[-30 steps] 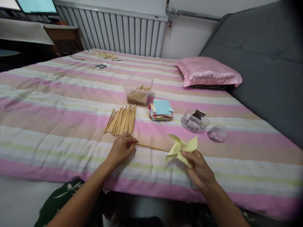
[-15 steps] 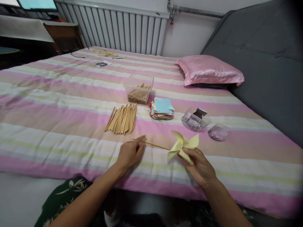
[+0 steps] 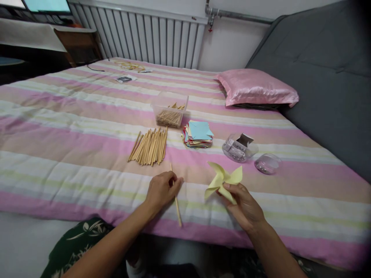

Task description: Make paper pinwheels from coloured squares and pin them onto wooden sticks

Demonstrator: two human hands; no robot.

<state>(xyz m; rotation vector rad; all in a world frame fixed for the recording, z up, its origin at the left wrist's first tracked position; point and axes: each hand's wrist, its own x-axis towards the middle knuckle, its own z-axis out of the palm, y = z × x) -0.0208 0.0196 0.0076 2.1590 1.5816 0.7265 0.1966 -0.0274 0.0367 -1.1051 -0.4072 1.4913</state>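
Observation:
Between the thumb and fingers of my left hand (image 3: 162, 189) is a thin wooden stick (image 3: 177, 210), its lower end pointing toward me. My right hand (image 3: 245, 204) pinches a pale yellow paper pinwheel (image 3: 220, 180) near its centre. Stick and pinwheel are apart. Beyond my left hand lies a fanned bundle of wooden sticks (image 3: 149, 146). A stack of cut paper pieces (image 3: 198, 133), light blue on top, sits to the right of the bundle. Past my right hand stand a clear plastic container of small metal pieces (image 3: 237, 150) and a smaller round one (image 3: 268, 163).
A clear plastic box (image 3: 169, 110) with more thin sticks stands behind the bundle. The striped bedspread (image 3: 72, 170) lies under everything. Farther back are a pink pillow (image 3: 257, 87), a grey headboard (image 3: 319, 77) and a white radiator (image 3: 145, 34).
The stick in my left hand has swung from pointing at the pinwheel to pointing toward me, away from the pinwheel. My left fingers have curled in around it. The right hand has barely moved.

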